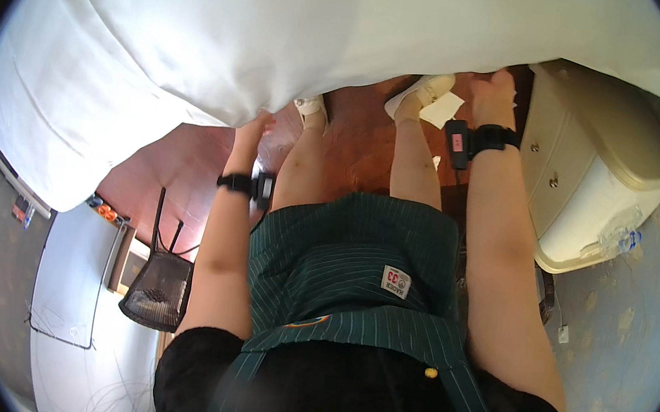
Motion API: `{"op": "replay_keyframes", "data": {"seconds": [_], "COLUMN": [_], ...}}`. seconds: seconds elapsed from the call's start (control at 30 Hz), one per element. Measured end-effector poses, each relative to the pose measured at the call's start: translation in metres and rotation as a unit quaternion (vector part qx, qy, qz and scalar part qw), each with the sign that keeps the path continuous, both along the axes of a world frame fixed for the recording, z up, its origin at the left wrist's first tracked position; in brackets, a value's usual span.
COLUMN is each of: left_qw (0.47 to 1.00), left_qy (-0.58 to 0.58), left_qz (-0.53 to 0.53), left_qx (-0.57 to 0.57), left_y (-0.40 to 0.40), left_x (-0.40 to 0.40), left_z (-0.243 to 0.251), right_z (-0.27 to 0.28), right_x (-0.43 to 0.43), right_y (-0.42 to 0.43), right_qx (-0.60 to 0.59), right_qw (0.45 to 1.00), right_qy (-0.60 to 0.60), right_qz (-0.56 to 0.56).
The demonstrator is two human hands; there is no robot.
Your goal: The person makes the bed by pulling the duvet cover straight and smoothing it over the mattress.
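A broad white bedsheet fills the upper part of the head view, its near edge slanting across in front of me. My left hand has its fingers closed at that edge, where the cloth puckers. Farther right, my right hand is curled against the same edge, close to the cream nightstand. Cloth hides part of the fingers of both hands. Each wrist wears a black strap with a small device.
Below the sheet are a reddish-brown floor and white paper beside my right shoe. A clear plastic bottle lies by the nightstand's side. At left stand a dark woven chair and a white table.
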State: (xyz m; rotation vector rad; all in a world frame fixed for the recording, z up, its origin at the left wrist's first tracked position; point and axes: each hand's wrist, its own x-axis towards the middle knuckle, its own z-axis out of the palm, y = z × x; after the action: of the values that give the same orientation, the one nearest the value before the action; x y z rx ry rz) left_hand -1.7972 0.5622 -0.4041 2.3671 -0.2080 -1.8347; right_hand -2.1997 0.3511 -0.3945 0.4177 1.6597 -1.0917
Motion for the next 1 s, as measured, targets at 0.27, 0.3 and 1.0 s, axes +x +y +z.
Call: {"op": "replay_keyframes", "data": {"seconds": [0.27,0.3,1.0], "left_qw": [0.985,0.965,0.65], "left_qy": [-0.127,-0.105,-0.245], "left_qz": [-0.085,-0.239,-0.677], "left_qx": [-0.085,-0.036,-0.245], "left_y": [-0.067,-0.064,-0.348], "left_x": [-0.035,-0.036,-0.268], "left_z": [0.094,0.1,0.222], "right_z": [-0.003,0.021,0.246], "right_x": [-0.047,-0.043,-0.47], "right_y": [0.037,0.041,0.134], "right_qx": [0.031,0.022,0.436], "right_qw": [0.997,0.994,0.733], "right_qy": [-0.005,0.047,0.486], "right_qz": [0.076,0.093,0.19]}}
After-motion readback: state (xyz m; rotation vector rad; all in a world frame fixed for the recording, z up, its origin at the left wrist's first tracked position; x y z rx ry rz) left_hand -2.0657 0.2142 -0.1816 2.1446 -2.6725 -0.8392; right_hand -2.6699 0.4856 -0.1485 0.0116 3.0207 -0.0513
